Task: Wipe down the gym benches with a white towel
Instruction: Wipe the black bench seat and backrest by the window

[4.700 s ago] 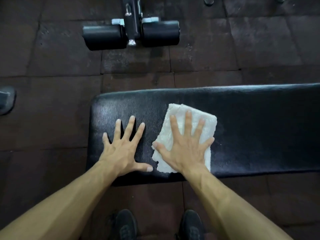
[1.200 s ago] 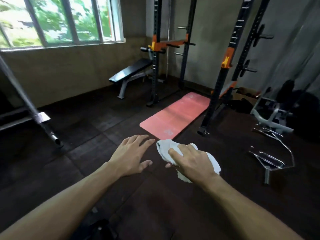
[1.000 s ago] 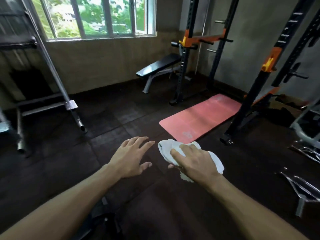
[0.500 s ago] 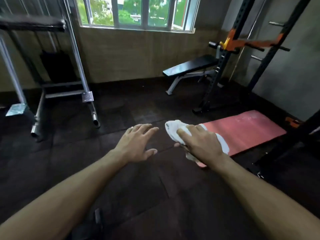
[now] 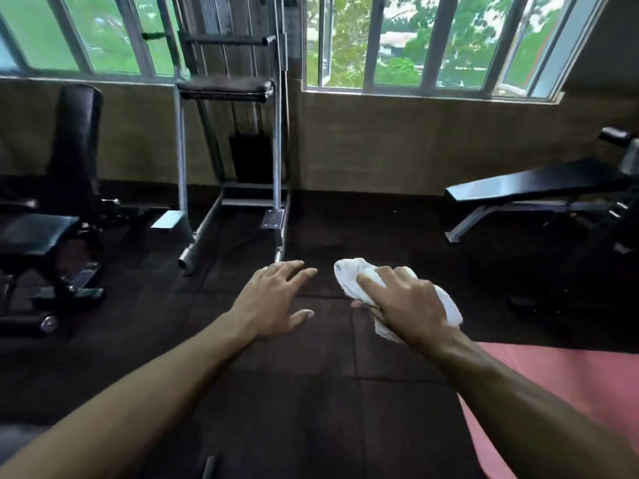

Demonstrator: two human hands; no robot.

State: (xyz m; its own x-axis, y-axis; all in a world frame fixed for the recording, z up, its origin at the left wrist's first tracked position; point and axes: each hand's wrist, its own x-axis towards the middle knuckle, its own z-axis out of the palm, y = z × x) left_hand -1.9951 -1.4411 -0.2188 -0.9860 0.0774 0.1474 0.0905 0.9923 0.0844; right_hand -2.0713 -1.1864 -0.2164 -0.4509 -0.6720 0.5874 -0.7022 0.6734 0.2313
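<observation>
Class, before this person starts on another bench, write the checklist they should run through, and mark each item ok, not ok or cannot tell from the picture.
1. Towel held: the right hand grips it. Ok.
2. Left hand free to brace: open, holding nothing. Ok.
3. A bench within reach: the flat bench and the upright bench both stand across the floor. Not ok.
4. Floor ahead free of clutter: bare dark tiles. Ok.
5. Towel clean enough: cannot tell.
</observation>
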